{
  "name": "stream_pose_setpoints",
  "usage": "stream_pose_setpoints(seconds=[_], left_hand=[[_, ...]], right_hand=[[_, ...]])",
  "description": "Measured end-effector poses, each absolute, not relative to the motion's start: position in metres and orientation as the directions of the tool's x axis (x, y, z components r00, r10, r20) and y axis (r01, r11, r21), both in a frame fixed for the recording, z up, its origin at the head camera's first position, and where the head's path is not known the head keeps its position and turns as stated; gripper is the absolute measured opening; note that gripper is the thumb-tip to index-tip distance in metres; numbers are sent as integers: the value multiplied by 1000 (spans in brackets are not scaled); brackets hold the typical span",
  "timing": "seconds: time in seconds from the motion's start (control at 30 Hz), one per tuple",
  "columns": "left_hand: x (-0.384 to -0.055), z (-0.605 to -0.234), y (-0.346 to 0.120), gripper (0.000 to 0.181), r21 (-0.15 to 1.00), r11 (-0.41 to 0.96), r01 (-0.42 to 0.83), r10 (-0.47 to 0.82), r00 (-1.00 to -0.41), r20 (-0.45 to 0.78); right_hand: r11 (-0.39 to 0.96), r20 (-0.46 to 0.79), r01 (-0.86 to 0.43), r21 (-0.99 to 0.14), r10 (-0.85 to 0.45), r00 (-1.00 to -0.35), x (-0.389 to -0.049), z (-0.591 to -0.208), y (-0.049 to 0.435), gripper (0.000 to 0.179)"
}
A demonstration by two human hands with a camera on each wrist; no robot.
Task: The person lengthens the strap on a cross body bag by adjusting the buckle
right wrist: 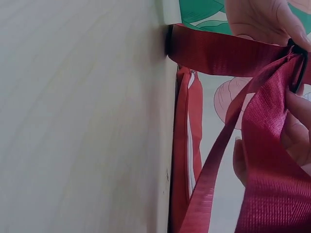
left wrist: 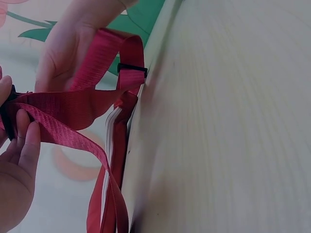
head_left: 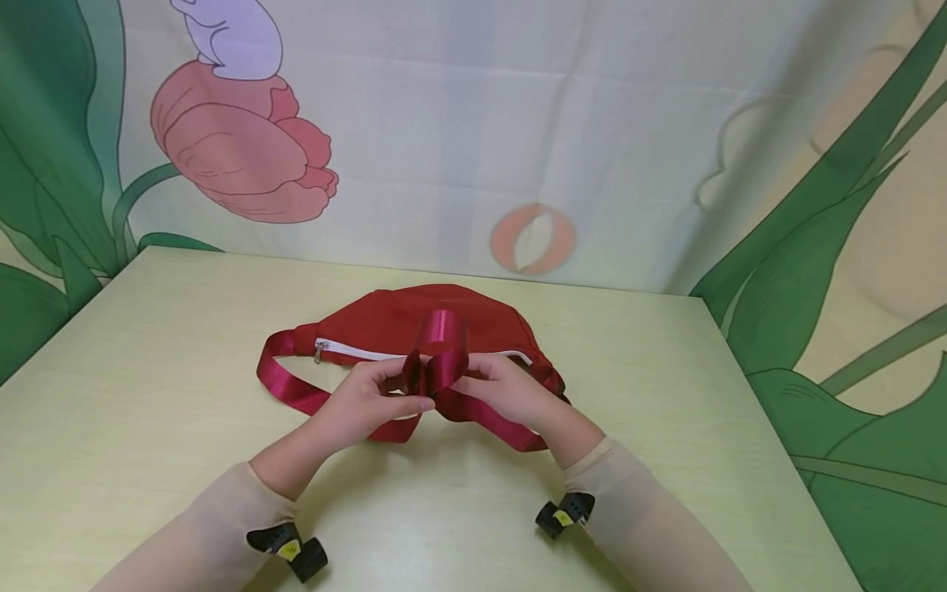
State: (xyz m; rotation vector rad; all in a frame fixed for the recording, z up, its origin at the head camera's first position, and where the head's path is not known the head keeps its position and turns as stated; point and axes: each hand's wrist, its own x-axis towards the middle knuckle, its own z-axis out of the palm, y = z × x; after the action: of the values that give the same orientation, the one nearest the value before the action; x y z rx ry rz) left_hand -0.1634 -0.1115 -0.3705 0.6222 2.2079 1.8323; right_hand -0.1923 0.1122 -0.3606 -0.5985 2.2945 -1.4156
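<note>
Pinching the black slider [left wrist: 6, 120], that's the left hand [head_left: 358, 403]; the right hand [head_left: 514, 399] grasps the crimson strap [head_left: 444, 329] (looping up high!), red waist bag [head_left: 385, 312] lying mid-surface [head_left: 629, 370], towards the far edge.

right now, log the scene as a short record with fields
bag: red bag on the table, white zipper visible
strap: dark red strap, looped upward between the hands
hardware: black buckle on the strap
left hand: grips strap at the buckle
right hand: pinches strap there too
</note>
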Motion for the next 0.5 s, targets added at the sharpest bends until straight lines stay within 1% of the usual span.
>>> stream_pose_setpoints(seconds=[0.07,0.2,0.3,0.43,0.5], left_hand=[[-163,-370,-111,41,968,138,209,448,-885,128],[-163,-370,-109,42,962,130,241,460,-874,157],[-163,-371,-109,41,951,138,275,468,-865,182],[-163,-371,-108,43,925,176,338,477,-851,220],[-163,-370,-108,44,911,189,366,487,-841,237]], right_hand=[[397,-104,-140,-907,-532,-840,-192,-360,111,28],[388,-164,-70,-919,-537,-828,-191,-358,108,30],[382,-194,-30,-924,-534,-823,-192,-358,106,26],[376,-159,-64,-924,-531,-832,-192,-358,107,20],[369,-140,-87,-925,-548,-825,-192,-357,108,18]])
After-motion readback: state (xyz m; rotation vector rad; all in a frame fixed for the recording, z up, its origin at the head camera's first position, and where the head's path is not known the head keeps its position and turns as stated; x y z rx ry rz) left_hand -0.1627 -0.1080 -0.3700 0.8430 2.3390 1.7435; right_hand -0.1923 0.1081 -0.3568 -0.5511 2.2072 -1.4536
